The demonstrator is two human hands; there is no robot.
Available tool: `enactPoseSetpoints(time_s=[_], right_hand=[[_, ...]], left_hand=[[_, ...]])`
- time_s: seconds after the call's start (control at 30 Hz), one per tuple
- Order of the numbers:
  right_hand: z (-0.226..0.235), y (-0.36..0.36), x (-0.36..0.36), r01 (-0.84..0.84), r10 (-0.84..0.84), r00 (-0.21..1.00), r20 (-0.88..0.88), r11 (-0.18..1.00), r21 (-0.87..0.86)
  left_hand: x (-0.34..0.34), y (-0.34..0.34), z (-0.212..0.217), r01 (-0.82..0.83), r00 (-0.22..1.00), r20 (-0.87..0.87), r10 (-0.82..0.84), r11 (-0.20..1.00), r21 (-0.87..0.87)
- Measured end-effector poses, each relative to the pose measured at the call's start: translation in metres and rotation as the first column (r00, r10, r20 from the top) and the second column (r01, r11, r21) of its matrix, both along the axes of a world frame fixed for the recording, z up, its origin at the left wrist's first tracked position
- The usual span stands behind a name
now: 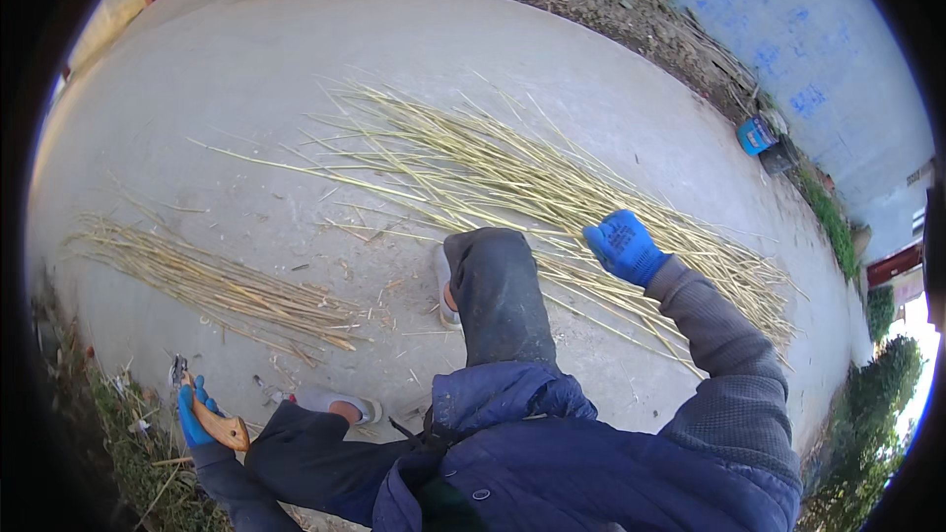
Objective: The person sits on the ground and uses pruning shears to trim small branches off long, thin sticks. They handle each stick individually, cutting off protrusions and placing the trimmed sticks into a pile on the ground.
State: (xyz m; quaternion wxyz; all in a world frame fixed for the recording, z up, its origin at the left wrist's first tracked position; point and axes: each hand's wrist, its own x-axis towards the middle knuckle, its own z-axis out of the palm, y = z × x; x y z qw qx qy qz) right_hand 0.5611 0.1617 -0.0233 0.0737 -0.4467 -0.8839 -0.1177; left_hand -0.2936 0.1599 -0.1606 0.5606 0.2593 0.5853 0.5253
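In a blue work glove, my right hand [624, 244] is closed in a fist above a large pile of long, thin yellow-green stalks [512, 163]. Whether a stalk is inside that fist is hidden. My left hand [189, 417], also gloved in blue, grips a wooden-handled tool [223, 428] out to the left, beyond my bent knee. Its small metal head [178, 368] points away from me, and its exact kind is unclear. Nearest to the left hand lies a smaller bundle of browner stalks [227, 281] on the concrete.
Short cut bits and debris litter the concrete ground [246, 69] between the two piles. A blue bucket [756, 136] and a dark container [778, 156] stand by the pale wall [818, 49] at far right. Weeds [148, 453] edge the near left.
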Motion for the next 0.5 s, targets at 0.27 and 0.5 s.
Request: enactPoseSetpoints(time_s=[0.27,0.5], right_hand=[[-0.067,-0.035,0.045,0.25,-0.223,0.954,0.201,0.96,-0.124],[-0.134,-0.11,0.124,0.339,-0.327,0.898,0.294,0.941,0.008]], left_hand=[[0.116,0.047,-0.006,0.3,0.905,-0.242,-0.351,0.927,-0.224],[0.199,0.057,-0.021,0.287,0.901,-0.214,-0.377,0.889,-0.356]])
